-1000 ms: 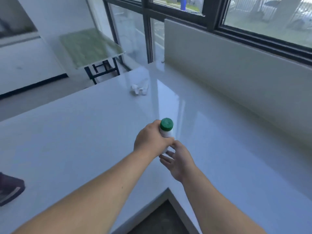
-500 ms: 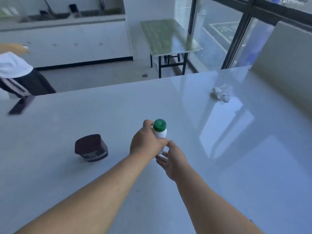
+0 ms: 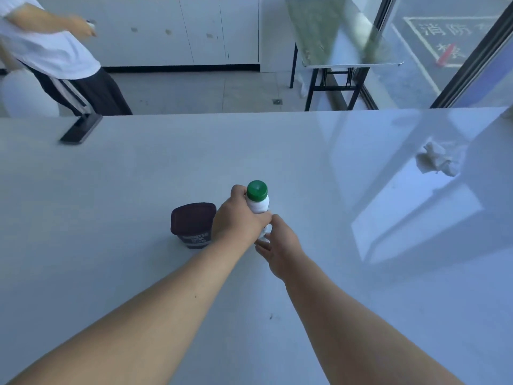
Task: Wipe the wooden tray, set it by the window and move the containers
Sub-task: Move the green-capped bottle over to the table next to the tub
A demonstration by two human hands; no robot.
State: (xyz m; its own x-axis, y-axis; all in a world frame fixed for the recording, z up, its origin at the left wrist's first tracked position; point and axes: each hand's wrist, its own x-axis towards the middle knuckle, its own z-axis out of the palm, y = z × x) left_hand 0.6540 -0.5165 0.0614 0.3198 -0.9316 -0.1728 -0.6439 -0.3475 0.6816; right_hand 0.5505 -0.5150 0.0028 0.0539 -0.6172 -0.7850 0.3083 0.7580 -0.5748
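Two bare forearms reach in from the near edge over the glossy white countertop [image 3: 111, 273]. The right hand [image 3: 281, 250] sits nearest, fingers loosely spread and thumb up, cupped against the lower part of a small white plastic bottle with a round green screw cap [image 3: 258, 202]; whether it truly grips the bottle or only steadies it cannot be told. The left hand [image 3: 237, 222] is curled tightly around the bottle's middle, holding it upright, with the green cap clear above the knuckles; whether the bottle's base touches the counter is hidden by the hands. Just beside the left hand, on its left, a dark maroon squarish plastic tub with a printed label [image 3: 193, 225] stands on the counter. Farther off to the right lies a crumpled white paper wipe [image 3: 437, 162], well apart from the bottle. At the far left edge rests a flat black phone-like slab [image 3: 82, 129]. Beyond the counter stand a person in a white shirt and dark trousers [image 3: 55, 59], white floor cabinets [image 3: 194, 29], and a green-topped folding table [image 3: 341, 34] by the window.
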